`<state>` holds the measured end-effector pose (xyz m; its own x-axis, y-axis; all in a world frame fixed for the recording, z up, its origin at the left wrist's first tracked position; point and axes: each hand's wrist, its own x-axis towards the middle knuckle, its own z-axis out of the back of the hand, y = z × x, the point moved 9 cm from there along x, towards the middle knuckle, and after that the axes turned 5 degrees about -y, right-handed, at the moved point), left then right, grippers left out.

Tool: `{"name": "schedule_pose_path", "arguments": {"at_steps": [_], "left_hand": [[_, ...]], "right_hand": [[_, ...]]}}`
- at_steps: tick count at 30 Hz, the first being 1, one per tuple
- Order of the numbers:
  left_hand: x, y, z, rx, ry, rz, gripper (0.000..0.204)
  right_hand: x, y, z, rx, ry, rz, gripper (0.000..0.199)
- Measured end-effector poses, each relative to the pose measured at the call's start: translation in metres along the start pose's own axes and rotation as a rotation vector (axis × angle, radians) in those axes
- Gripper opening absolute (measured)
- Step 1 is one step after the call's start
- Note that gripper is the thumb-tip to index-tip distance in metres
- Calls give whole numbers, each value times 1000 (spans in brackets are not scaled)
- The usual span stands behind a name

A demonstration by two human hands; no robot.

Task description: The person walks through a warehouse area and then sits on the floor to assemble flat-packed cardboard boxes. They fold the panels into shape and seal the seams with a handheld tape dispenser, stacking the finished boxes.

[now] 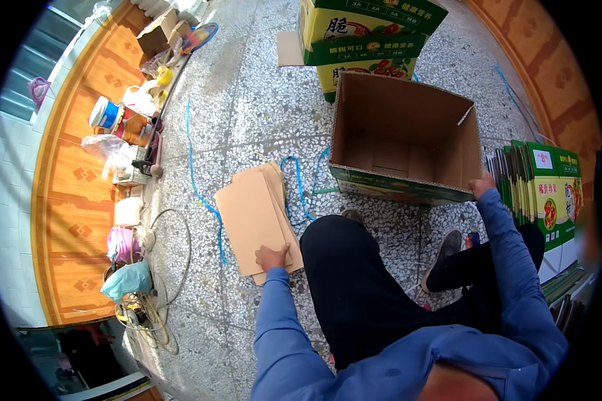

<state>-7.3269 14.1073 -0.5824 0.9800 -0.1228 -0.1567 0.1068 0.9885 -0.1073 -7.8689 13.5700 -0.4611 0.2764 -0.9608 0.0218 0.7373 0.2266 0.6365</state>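
My left hand (273, 256) is closed on the near edge of the top cardboard sheet (253, 214), part of a small, slightly fanned pile of plain brown sheets on the floor. On the other side, my right hand (481, 185) grips the near right corner of an open carton (408, 190). The carton is brown inside and green outside, and its inside shows nothing but bare walls and bottom. Its far side overlaps the view of the green and yellow printed cartons (371, 50) stacked beyond it.
Flattened green and yellow cartons (555, 184) stand packed at my right. Blue strapping (204, 200) lies loose on the speckled floor (241, 120). Along the left wall are a white and blue bucket (105, 113), a teal bag (128, 279) and a coiled hose (187, 257).
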Motion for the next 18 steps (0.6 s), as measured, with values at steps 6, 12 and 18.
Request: {"name": "schedule_pose_path", "arguments": {"at_steps": [6,12,18], "left_hand": [[-26,-25,8,85,-70,20,69],[-19,-19,9,52,-74,-160,28],[-25,-31,136,-279,-437,-366,11]], "right_hand": [[2,7,6,-31,-37,54,33],[1,16,3,-139,-20,54,32],[-2,22,-12,-417,1,22,17]]}}
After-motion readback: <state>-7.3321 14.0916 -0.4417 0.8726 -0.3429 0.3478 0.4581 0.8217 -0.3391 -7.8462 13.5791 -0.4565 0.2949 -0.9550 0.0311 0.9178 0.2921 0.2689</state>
